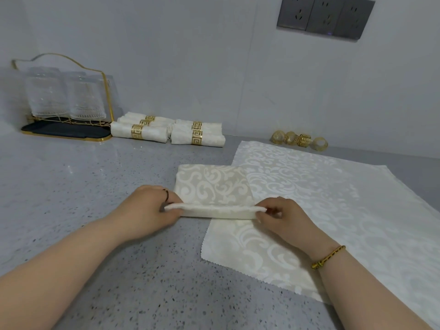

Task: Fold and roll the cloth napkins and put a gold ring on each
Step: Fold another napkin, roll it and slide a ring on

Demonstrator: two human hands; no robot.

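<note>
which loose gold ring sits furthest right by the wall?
The pale, open-looking gold ring at the right end of the row; the other three loose rings sit to its left, darker gold.

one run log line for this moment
step: rolling napkin | left hand: on roll end | right hand: on roll end | spare rings: by wall

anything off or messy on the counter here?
Nothing stands out. Finished napkin rolls lie stacked by the wall, spare gold rings sit in a row, and the left hand and right hand roll a folded napkin evenly.
</note>
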